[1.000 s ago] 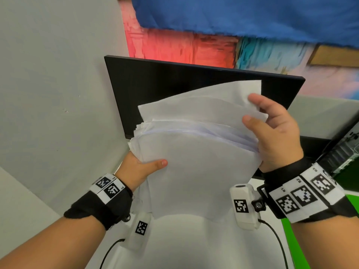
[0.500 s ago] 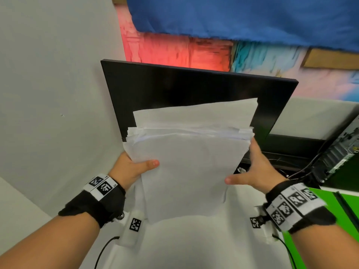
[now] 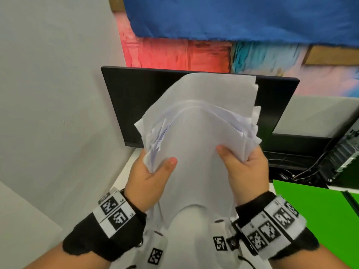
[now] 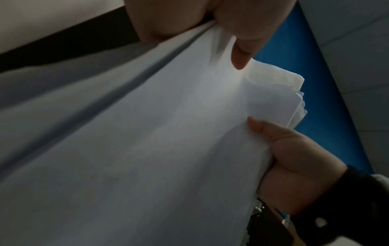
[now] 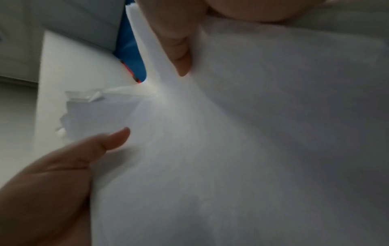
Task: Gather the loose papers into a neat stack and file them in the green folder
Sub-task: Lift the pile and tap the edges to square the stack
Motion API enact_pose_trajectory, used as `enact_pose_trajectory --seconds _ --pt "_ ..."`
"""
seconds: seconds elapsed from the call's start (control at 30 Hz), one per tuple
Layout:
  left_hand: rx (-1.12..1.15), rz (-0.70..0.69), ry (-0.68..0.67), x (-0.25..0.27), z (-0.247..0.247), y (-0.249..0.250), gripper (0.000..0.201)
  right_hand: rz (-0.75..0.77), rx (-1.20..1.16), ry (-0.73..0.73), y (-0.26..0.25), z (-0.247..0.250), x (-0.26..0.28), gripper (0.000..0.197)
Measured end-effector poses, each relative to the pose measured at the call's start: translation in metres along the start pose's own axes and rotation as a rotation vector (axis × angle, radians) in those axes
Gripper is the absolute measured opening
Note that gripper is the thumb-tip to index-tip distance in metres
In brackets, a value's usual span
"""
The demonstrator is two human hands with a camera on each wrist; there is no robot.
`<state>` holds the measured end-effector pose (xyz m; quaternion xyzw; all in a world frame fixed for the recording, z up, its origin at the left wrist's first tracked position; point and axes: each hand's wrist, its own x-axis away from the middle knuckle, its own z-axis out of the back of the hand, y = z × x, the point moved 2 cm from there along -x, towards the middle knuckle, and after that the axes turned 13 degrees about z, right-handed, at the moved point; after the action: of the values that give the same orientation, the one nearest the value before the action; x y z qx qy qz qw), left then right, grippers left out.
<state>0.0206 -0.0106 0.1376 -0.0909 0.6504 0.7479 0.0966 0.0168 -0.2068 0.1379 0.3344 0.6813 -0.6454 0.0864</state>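
A bundle of white papers (image 3: 196, 152) is held upright above the white desk (image 3: 194, 230), in front of a black monitor. Its sheets are uneven and bowed into an arch, with edges fanned out on both sides. My left hand (image 3: 155, 171) grips the left edge, thumb on the front sheet. My right hand (image 3: 244, 164) grips the right edge the same way. The left wrist view shows the papers (image 4: 168, 133) between my left hand (image 4: 242, 33) and right hand (image 4: 294, 158). In the right wrist view my right hand (image 5: 179, 50) pinches the papers (image 5: 231, 149). The green folder (image 3: 320, 220) lies open at the right.
The black monitor (image 3: 136, 98) stands close behind the papers. A grey wall (image 3: 48, 113) closes the left side. A computer tower (image 3: 345, 152) and black cables (image 3: 303, 171) sit behind the folder at the right.
My right hand went from the stack's top right corner down to its right edge and now grips it. Both hands have come closer together, and the papers have bowed into an arch.
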Motion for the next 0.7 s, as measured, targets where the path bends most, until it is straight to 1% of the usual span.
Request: enact_pose_trajectory --seconds 0.07,0.13,0.17,0.27,0.43,0.5,0.57,0.63,0.67,0.7 --pt "-0.019 -0.048 -0.023 0.006 -0.002 0.000 0.048 0.073 0.045 0.021 -0.004 0.007 0.003 0.042" --pt "-0.016 -0.025 -0.007 0.006 0.000 -0.004 0.065 0.124 0.092 0.031 -0.004 0.017 0.001 0.055" --pt "0.011 -0.010 0.002 0.004 0.002 -0.005 0.069 0.152 0.104 0.030 -0.005 0.021 -0.002 0.058" --pt "0.078 -0.043 0.006 0.000 0.004 -0.001 0.071 0.235 0.097 0.005 -0.011 0.032 -0.016 0.063" --pt "0.113 -0.197 -0.032 -0.009 0.002 0.014 0.076 0.381 0.172 -0.147 -0.021 0.038 -0.032 0.069" --pt "0.092 -0.232 -0.054 -0.012 0.000 0.019 0.069 0.428 0.238 -0.170 -0.022 0.040 -0.035 0.061" --pt "0.065 -0.222 -0.079 -0.014 0.000 0.021 0.055 0.487 0.344 -0.178 -0.021 0.043 -0.038 0.041" --pt "0.018 -0.216 -0.063 -0.015 0.000 0.022 0.045 0.500 0.391 -0.151 -0.019 0.045 -0.038 0.024" --pt "0.017 -0.214 -0.054 -0.015 0.000 0.023 0.043 0.485 0.378 -0.134 -0.019 0.045 -0.037 0.023" --pt "0.034 -0.208 -0.051 -0.015 0.000 0.023 0.045 0.473 0.364 -0.124 -0.019 0.044 -0.036 0.028"
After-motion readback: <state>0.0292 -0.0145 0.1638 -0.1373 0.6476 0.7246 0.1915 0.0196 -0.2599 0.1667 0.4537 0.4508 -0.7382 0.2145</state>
